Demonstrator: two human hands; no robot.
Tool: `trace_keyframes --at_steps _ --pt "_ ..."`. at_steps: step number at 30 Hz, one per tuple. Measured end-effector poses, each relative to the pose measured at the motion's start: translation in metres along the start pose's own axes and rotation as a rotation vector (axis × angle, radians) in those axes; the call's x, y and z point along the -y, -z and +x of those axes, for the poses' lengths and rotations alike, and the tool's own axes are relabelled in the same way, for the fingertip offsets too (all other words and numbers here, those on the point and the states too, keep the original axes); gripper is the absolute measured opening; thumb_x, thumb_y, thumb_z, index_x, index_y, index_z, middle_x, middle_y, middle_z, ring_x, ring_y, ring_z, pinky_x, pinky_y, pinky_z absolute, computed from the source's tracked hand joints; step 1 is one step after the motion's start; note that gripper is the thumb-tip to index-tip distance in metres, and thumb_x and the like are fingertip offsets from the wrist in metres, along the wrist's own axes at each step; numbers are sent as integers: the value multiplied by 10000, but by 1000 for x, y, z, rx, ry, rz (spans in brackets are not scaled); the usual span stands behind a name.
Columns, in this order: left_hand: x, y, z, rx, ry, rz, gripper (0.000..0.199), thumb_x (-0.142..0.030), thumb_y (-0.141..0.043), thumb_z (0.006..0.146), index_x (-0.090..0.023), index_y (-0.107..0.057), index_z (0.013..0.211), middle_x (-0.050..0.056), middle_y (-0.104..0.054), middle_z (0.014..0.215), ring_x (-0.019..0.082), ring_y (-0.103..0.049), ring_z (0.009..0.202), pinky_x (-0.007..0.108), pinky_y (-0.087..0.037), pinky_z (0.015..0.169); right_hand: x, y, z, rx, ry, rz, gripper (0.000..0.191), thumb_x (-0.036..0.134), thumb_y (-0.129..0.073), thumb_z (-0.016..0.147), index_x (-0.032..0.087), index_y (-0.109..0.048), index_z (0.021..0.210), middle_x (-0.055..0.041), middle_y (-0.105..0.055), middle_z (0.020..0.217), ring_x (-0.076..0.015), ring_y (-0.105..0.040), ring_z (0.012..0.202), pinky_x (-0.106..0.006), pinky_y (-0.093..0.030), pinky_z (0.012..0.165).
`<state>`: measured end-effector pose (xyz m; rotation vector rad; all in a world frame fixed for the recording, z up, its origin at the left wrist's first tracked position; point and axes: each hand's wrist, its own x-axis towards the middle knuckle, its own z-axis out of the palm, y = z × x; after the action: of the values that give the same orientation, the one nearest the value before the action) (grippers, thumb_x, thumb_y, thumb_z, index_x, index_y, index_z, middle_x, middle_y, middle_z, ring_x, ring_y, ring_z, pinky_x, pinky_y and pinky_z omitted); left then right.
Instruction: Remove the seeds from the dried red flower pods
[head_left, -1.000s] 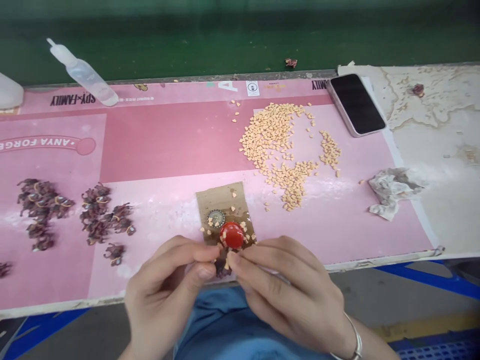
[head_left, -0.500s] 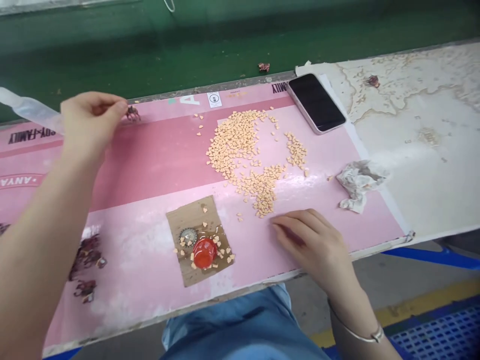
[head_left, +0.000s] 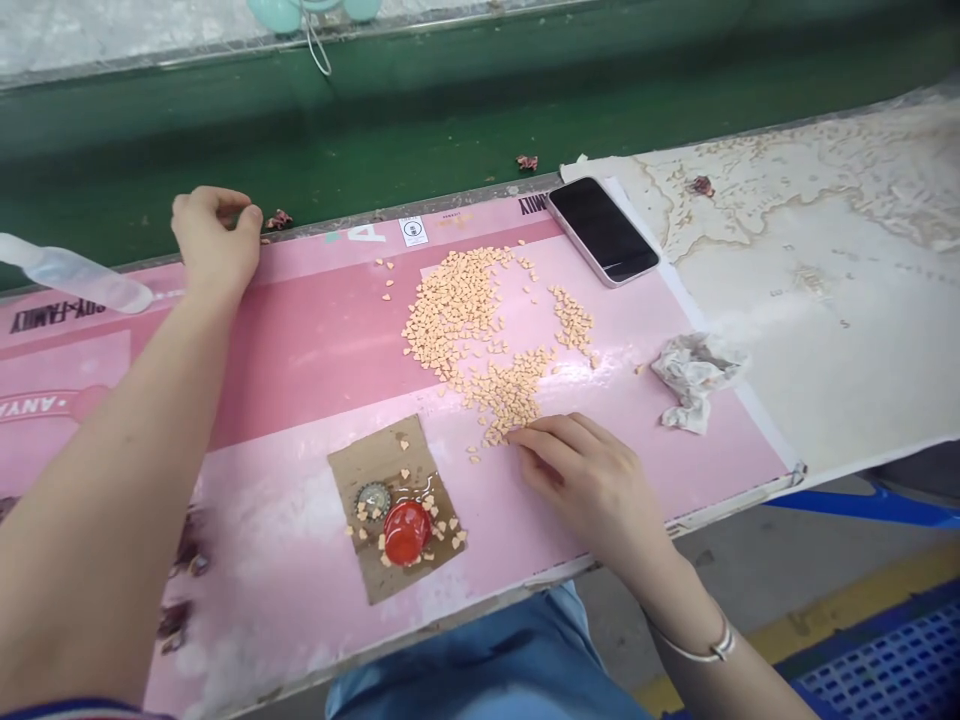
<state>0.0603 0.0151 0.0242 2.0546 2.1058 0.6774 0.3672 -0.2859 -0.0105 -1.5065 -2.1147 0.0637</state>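
At the back left, my left hand point(head_left: 217, 240) is above the pink sheet's far edge, thumb and fingers a little apart and nothing visible between them. Just right of its fingertips lies a small dark red piece point(head_left: 278, 219) at the green surface's edge. My right hand point(head_left: 585, 475) has its fingers drawn together at the near edge of a spread of small tan pieces point(head_left: 457, 300); what they hold, if anything, is too small to name. A cardboard piece point(head_left: 352, 460) bears a red cap point(head_left: 406, 532), a metal cap point(head_left: 373, 500), wet liquid and several tan pieces.
A phone point(head_left: 604, 230) lies at the sheet's back right, with crumpled tissue point(head_left: 694, 375) nearer the front. A translucent tube point(head_left: 90, 280) is at the left. More dark red pieces point(head_left: 174, 620) lie beside my left forearm. The green surface point(head_left: 420, 130) runs along the back.
My left hand has let go of the dark red piece, which now lies on the far edge. My right hand has reached the tan pieces. The camera view has shifted.
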Motion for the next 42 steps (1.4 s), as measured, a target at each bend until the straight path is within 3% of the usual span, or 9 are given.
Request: trace_keyframes --at_steps 5,7,10,15,20,26,30,35,42 --pt "6 45 -76 36 -93 -23 657 -605 -522 959 -61 -756 1242 25 -765 1244 271 -698 1291 487 -510 1189 -6 10 -6 81 9 139 287 44 -550 1002 224 -761 1077 -59 -821 1028 -205 -768 902 -342 -658 764" --pt "19 67 -118 42 -174 -52 625 -679 -562 913 -140 -811 1108 35 -783 1144 283 -698 1245 553 -484 1220 -9 13 -10 65 -21 164 246 74 -563 1017 227 -741 1090 -57 -817 1023 -205 -770 901 -341 -657 768" --pt "49 93 -178 66 -243 -84 409 -585 -648 920 -224 -808 1025 53 -778 1090 307 -697 1153 594 -473 1212 -10 14 -14 22 -33 106 150 152 -598 1052 223 -729 1047 -54 -797 953 -198 -757 841 -323 -635 727" --pt "96 114 -258 56 -68 -13 268 -538 -650 891 -323 -769 996 61 -780 1066 372 -703 1080 528 -535 1010 -6 8 -9 -12 38 -19 141 208 -633 1073 199 -742 984 -44 -792 897 -177 -728 767 -309 -581 685" --pt "108 119 -315 70 104 -20 186 -524 -610 904 -424 -730 1005 33 -779 1091 413 -716 1109 554 -543 909 0 5 -3 2 43 -96 171 185 -628 1058 200 -761 951 -53 -814 905 -185 -741 740 -317 -564 651" --pt "109 106 -349 -7 -14 -49 181 -438 -689 870 -394 -767 1027 58 -798 1055 394 -727 952 603 -537 1000 2 9 -4 115 46 43 261 101 -541 1010 234 -765 1000 -70 -826 1026 -220 -786 889 -340 -646 739" --pt "113 98 -355 -20 -93 -76 190 -370 -721 867 -404 -774 1046 57 -777 1043 363 -721 880 592 -558 992 2 12 -12 42 -57 116 197 127 -555 1008 235 -721 1005 -51 -809 966 -220 -774 889 -357 -641 764" --pt "118 99 -364 -23 -71 -45 401 -447 -742 869 -462 -718 1269 73 -745 1146 420 -704 1042 628 -511 1097 2 12 -18 3 -77 -6 107 208 -641 1025 221 -727 962 -51 -788 915 -218 -744 814 -349 -588 703" --pt "118 99 -371 -37 33 -26 308 -492 -724 863 -382 -765 1148 92 -786 1029 399 -729 908 638 -567 1043 10 6 -8 -19 22 -111 208 135 -624 1012 223 -775 899 -36 -797 872 -188 -720 740 -327 -538 647"
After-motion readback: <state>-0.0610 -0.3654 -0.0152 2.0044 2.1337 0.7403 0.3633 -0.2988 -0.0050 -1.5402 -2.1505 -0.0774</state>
